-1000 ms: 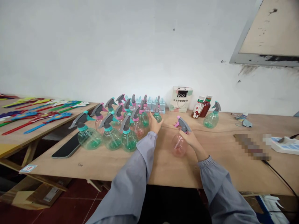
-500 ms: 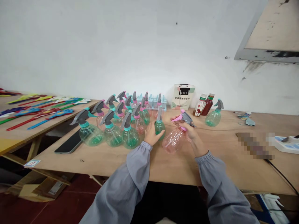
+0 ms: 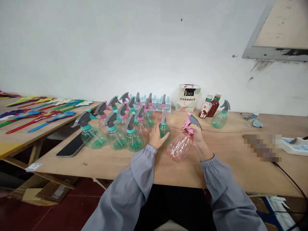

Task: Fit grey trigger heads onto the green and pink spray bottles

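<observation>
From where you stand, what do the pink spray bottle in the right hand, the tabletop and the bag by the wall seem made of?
Pink spray bottle: likely plastic, glossy, its tinted body see-through with highlights; glass isn't ruled out.
Tabletop: probably plywood, fairly dull, tan, faintly streaked.
Bag: seemingly stiff matte paper, flat and printed.

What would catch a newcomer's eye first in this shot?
Most likely the tilted pink spray bottle right of centre on the near part of the table, held near its neck in the right grip. Left of it stands a crowd of green and pink spray bottles with grey heads. At the far left, brightly coloured pieces with hand-like ends lie spread over a side table.
</observation>
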Action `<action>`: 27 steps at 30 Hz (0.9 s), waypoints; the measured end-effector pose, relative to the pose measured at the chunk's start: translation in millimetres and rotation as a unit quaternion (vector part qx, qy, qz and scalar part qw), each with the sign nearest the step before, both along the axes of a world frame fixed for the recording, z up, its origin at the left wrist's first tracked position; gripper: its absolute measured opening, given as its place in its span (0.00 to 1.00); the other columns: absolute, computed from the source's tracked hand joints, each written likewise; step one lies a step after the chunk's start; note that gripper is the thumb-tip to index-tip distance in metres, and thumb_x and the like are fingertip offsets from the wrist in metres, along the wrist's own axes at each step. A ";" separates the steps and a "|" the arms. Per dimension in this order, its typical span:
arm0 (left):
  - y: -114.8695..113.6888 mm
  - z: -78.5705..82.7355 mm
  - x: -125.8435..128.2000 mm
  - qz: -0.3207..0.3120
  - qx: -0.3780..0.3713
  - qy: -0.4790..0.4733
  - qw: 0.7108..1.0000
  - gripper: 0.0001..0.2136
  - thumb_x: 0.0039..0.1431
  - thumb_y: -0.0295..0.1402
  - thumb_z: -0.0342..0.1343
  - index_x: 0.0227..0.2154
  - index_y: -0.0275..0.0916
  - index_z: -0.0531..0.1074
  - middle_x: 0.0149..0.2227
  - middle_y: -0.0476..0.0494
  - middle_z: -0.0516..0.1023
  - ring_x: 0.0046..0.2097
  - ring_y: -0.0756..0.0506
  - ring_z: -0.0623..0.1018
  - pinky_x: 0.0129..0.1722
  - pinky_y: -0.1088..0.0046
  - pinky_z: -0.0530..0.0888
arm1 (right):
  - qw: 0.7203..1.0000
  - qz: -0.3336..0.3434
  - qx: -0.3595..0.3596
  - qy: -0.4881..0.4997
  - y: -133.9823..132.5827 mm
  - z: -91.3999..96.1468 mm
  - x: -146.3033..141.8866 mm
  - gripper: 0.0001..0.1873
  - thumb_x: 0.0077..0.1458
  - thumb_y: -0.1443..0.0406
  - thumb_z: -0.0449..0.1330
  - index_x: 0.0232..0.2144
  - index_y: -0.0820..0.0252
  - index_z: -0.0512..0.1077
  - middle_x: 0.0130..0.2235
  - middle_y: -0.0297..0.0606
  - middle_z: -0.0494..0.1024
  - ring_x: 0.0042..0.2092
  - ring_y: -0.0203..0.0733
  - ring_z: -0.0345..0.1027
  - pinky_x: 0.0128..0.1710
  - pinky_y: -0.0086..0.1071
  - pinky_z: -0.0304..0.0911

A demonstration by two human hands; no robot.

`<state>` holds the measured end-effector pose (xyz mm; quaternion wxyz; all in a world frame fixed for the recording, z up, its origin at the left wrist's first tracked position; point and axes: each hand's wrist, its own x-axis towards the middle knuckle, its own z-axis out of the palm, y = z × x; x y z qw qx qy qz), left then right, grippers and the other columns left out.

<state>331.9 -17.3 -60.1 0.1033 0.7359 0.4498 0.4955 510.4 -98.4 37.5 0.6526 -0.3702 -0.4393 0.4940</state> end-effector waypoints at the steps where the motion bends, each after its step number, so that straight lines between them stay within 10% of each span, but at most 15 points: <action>1: -0.5 -0.1 0.3 0.000 -0.002 -0.001 1.000 0.33 0.54 0.44 0.63 0.60 0.38 0.60 0.57 0.31 0.71 0.61 0.33 0.71 0.60 0.49 0.68 | 1.000 0.002 0.000 0.004 0.4 -1.0 0.6 0.06 0.34 0.64 0.61 0.22 0.55 0.72 0.24 0.29 0.76 0.27 0.35 0.66 0.28 0.28 0.62; 27: -4.7 3.3 1.3 -0.006 -0.023 0.004 1.000 0.33 0.55 0.44 0.63 0.60 0.38 0.60 0.58 0.29 0.70 0.61 0.32 0.71 0.61 0.48 0.66 | 0.998 0.035 0.035 -0.043 -0.5 -3.4 -4.3 0.08 0.31 0.64 0.60 0.21 0.55 0.75 0.26 0.33 0.77 0.28 0.38 0.66 0.25 0.30 0.60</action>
